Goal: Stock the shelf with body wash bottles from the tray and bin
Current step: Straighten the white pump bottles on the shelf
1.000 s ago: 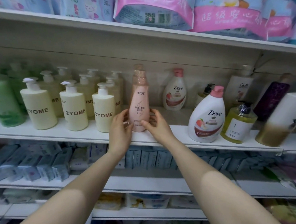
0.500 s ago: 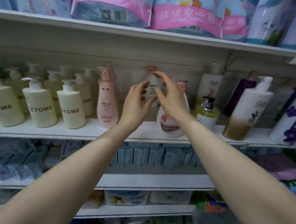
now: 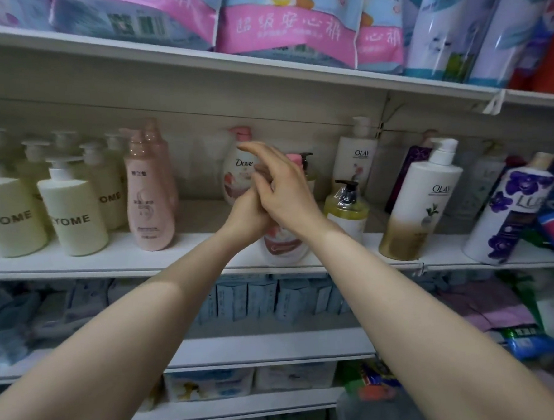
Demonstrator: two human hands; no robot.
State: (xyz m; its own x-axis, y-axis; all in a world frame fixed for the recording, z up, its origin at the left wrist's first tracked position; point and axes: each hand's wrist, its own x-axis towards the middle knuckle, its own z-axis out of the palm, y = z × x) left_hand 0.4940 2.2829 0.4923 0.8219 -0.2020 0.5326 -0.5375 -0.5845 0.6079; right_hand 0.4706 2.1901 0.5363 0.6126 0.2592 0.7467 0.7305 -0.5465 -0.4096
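Observation:
On the white middle shelf (image 3: 116, 257), a front Dove bottle (image 3: 282, 246) with a pink cap stands near the edge, mostly hidden by my hands. A second Dove bottle (image 3: 238, 175) stands behind it at the back. My left hand (image 3: 248, 213) is against the front Dove bottle's upper body, its fingers covered by my right hand. My right hand (image 3: 282, 185) lies over the left, fingers loosely stretched up and to the left. Whether either hand grips the bottle is hidden. The pink bottle (image 3: 148, 198) stands alone to the left.
Cream ZYOME pump bottles (image 3: 71, 211) fill the shelf's left side. To the right stand a yellow pump bottle (image 3: 347, 210), Olay bottles (image 3: 422, 201) and a leaning purple-flowered Lux bottle (image 3: 509, 210). Pink packs (image 3: 284, 30) line the shelf above; boxes sit on lower shelves.
Both hands let go of the pink bottle, moved right past the back Dove bottle, then came down together onto the front Dove bottle. The view shifted right.

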